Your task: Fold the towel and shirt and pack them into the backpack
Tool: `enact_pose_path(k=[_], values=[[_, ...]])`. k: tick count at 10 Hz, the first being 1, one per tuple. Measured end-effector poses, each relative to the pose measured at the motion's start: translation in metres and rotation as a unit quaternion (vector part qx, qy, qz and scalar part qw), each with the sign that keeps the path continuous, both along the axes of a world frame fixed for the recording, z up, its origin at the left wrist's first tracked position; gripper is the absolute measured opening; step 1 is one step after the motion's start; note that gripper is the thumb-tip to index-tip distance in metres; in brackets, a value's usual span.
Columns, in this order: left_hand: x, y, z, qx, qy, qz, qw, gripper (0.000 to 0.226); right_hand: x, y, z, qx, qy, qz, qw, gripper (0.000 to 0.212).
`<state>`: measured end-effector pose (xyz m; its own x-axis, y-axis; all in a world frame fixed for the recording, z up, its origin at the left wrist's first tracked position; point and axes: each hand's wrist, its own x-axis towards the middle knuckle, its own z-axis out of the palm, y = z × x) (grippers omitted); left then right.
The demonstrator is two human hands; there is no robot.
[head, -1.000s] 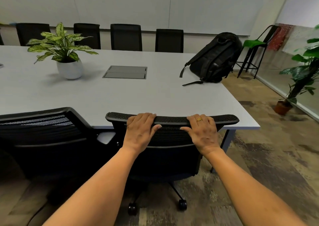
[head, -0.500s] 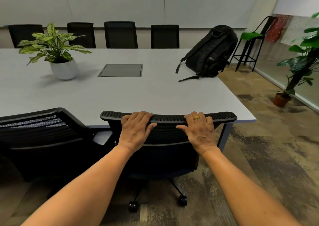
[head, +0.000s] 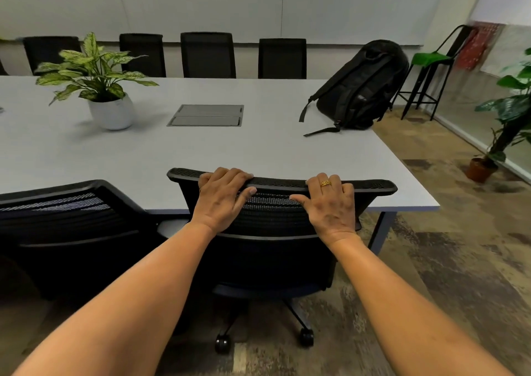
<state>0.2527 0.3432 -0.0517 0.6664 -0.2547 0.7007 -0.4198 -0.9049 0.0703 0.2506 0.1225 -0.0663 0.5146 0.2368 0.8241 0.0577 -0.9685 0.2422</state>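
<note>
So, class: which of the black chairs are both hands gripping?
The black mesh office chair nearest the camera; the left hand and right hand clasp its top edge.
</note>
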Motion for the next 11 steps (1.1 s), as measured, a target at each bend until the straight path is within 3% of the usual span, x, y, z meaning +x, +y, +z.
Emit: enact_pose_path(k=[2,3,5,6,8,9,11], values=[[-0.002,0.003,-0.003,0.000,-0.002,0.013,1.000,0.045,0.000,0.003,0.003,0.020,0.019,0.016,1.000,0.056],[-0.013,0.002,-0.005,-0.009,0.011,0.017,1.000,0.058,-0.006,0.005,0.002,0.024,0.046,0.013,0.999,0.055],[-0.030,0.001,-0.007,-0.003,0.062,0.044,0.997,0.051,-0.023,0.009,0.003,0.049,0.088,0.023,0.995,0.052],[-0.035,-0.001,-0.006,-0.005,0.094,0.063,0.994,0.058,-0.032,0.012,0.005,0.073,0.134,0.021,0.988,0.052],[-0.048,-0.006,0.004,0.016,0.148,0.075,0.986,0.071,-0.045,0.021,0.017,0.125,0.227,0.034,0.965,0.049],[-0.048,-0.006,0.014,0.035,0.203,0.066,0.976,0.052,-0.049,0.025,0.028,0.130,0.308,0.017,0.942,0.049],[-0.044,-0.010,0.046,0.078,0.246,0.087,0.962,0.058,-0.053,0.041,0.062,0.150,0.365,0.029,0.919,0.057]])
